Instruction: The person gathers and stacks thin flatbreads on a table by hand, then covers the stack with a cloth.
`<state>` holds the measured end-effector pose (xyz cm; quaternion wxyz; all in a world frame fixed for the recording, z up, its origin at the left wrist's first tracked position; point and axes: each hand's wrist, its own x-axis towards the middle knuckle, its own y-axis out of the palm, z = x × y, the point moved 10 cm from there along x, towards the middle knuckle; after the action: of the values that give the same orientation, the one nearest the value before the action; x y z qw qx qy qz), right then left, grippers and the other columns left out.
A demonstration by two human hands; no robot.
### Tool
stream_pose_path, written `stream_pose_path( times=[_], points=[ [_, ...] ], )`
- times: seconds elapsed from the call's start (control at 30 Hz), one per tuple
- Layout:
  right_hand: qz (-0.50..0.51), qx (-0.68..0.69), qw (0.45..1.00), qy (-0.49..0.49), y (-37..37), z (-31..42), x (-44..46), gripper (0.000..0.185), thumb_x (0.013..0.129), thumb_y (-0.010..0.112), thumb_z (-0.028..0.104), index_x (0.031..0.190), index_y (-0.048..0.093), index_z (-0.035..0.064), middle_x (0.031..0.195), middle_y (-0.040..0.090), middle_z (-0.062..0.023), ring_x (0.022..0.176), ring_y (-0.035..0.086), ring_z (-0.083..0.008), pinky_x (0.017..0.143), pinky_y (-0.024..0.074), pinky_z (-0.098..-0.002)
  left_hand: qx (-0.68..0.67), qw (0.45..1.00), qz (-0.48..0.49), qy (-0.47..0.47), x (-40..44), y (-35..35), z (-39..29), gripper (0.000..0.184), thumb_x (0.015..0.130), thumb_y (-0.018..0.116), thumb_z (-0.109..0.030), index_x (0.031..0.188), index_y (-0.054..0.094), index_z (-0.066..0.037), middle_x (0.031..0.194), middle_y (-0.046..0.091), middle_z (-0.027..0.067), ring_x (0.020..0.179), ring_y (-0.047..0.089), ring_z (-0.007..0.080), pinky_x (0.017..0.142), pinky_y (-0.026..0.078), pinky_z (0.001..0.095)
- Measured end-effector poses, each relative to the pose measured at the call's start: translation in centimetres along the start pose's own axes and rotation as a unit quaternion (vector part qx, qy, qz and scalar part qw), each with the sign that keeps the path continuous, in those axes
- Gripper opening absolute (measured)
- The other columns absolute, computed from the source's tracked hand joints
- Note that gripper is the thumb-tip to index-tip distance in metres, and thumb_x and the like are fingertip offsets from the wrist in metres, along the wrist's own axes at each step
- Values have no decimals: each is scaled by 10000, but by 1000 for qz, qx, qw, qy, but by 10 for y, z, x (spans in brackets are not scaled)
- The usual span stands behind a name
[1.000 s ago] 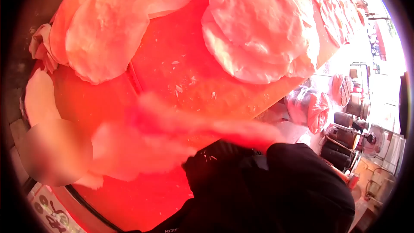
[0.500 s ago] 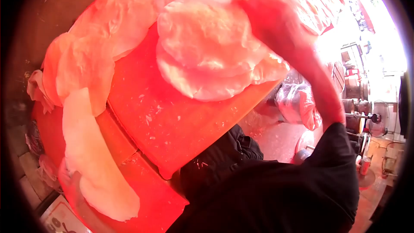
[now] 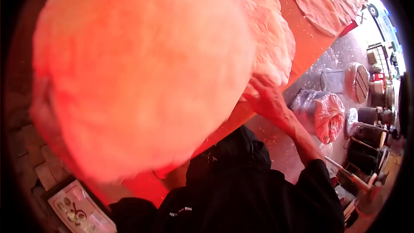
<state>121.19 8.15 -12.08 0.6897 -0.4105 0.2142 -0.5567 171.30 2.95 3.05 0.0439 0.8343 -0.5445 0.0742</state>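
A large round flatbread [image 3: 142, 73], pale and blurred by motion, is held up close to the camera and covers much of the view. My left hand [image 3: 42, 97] grips it at its left edge, with most of the fingers hidden or smeared. My right hand [image 3: 268, 97] rests at the near edge of a stack of flatbreads [image 3: 274, 39], its thumb apart from the fingers and its fingertips touching the bread. Part of that stack is hidden behind the raised flatbread.
More flatbreads [image 3: 327, 2] lie at the far end of the red-lit table [image 3: 306, 51]. Beyond its right edge stand a plastic-wrapped bundle [image 3: 330, 116] and a container with a patterned lid [image 3: 357, 83]. A printed box [image 3: 79, 209] sits at lower left.
The large flatbread has risen toward the camera in my left hand, blocking the table's left side. My right arm has drawn back from the far breads to the stack's near edge.
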Motion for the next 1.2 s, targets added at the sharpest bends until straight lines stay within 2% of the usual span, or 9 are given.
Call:
stream_pose_path(
  times=[0.13, 0.3, 0.43, 0.5, 0.7, 0.8, 0.97, 1.1, 1.2],
  points=[
    [-127, -31, 991, 39, -78, -16, 0, 328, 751, 761, 95, 1060, 665, 39, 1067, 656, -171, 954, 655, -336, 811, 539, -386, -79, 995, -8, -67, -44, 41, 132, 172, 904, 519, -60, 756, 495, -145, 698, 419, -78, 633, 440, 56, 567, 387, 211],
    [-231, -53, 971, 22, -120, 13, 32, 287, 747, 760, 44, 1022, 678, 43, 989, 678, -136, 903, 661, -308, 784, 525, -366, -239, 946, -1, -216, -158, 114, 275, 182, 831, 547, 34, 977, 561, -75, 873, 574, -16, 740, 540, 79, 662, 467, 259],
    [-131, -158, 977, -56, -49, 64, 97, 566, 754, 768, 323, 1244, 592, 104, 1275, 554, -206, 1225, 486, -384, 1018, 383, -489, -175, 926, -50, -329, -203, 98, 280, 319, 915, 558, -28, 1231, 527, 1, 1015, 602, 45, 900, 609, 148, 804, 525, 299],
    [-79, -214, 970, -81, 18, 65, 133, 765, 773, 676, 520, 1412, 461, 157, 1447, 388, -260, 1364, 300, -458, 1073, 189, -674, -80, 956, -64, -276, -189, 68, 268, 338, 915, 562, -28, 1248, 518, 11, 1011, 601, 49, 899, 608, 144, 803, 525, 297],
    [88, -331, 939, 24, 130, 18, 157, 731, 797, 681, 475, 1404, 465, 130, 1451, 391, -251, 1368, 313, -441, 1094, 213, -616, 229, 962, -91, -119, -106, -72, 232, 438, 867, 652, -83, 1271, 511, 9, 1094, 612, 123, 991, 605, 228, 862, 504, 356],
    [112, -335, 935, 13, 125, 38, 171, 713, 809, 684, 453, 1400, 468, 116, 1453, 393, -247, 1370, 320, -432, 1105, 225, -588, 549, 829, -41, 96, -55, -87, 202, 535, 784, 712, -109, 1265, 516, 18, 1157, 595, 197, 1092, 566, 339, 864, 497, 418],
    [56, 79, 994, -42, 162, 144, 225, 357, 905, 678, 249, 1181, 629, 27, 1096, 664, -131, 985, 642, -240, 827, 515, -338, 632, 756, -13, 172, -6, -107, 224, 449, 768, 663, -112, 1196, 573, -9, 1088, 630, 187, 1040, 589, 368, 847, 505, 439],
    [220, 278, 934, 53, 259, 183, 253, 360, 881, 694, 300, 1066, 667, -8, 921, 685, -110, 823, 635, -184, 759, 513, -325, 595, 797, 24, 106, 9, -145, 232, 374, 753, 609, -26, 1126, 578, -21, 1080, 644, 149, 980, 623, 337, 723, 526, 456],
    [332, 461, 786, 245, 345, 206, 252, 521, 900, 620, 435, 1166, 608, -13, 1035, 655, -143, 941, 618, -214, 802, 511, -357, 597, 787, 1, 154, 11, -170, 195, 333, 779, 607, -47, 1109, 630, -18, 959, 672, 181, 784, 662, 348, 628, 549, 399]
  ],
)
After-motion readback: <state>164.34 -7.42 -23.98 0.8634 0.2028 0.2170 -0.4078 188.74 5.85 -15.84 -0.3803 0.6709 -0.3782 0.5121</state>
